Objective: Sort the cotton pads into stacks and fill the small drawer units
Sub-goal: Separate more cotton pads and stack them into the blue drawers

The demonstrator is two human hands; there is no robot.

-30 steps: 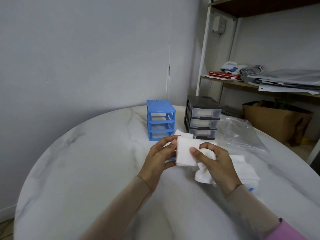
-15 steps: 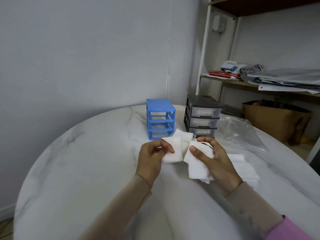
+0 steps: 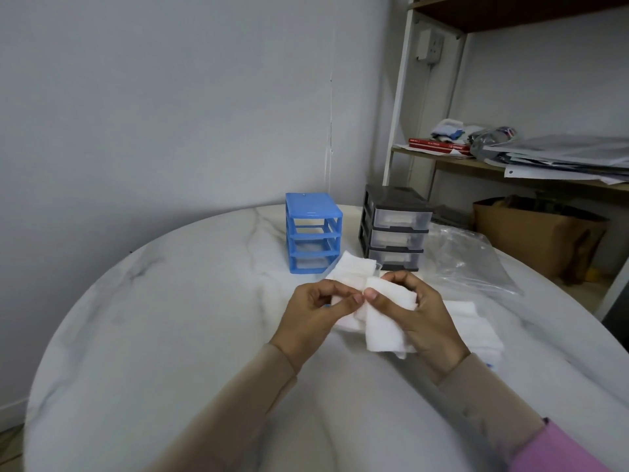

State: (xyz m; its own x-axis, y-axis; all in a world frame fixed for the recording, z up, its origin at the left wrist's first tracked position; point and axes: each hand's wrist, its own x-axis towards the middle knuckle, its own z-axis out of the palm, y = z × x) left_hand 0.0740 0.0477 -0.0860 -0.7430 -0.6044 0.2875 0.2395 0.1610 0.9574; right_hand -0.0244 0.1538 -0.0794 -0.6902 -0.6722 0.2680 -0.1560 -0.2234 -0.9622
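Both hands, left hand (image 3: 315, 310) and right hand (image 3: 423, 316), pinch soft, featherlight cotton pads (image 3: 388, 318) (floppy, easily shed), best gripped at the stack's edges.

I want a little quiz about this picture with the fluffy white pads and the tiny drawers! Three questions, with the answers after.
1. True or false: the blue drawer unit stands to the left of the black drawer unit in the head view.
2. Which hand holds the bigger wad of cotton pads? A) left hand B) right hand
3. Fill in: the clear plastic bag lies on the ____ table.

Key: 1 true; 2 B; 3 marble
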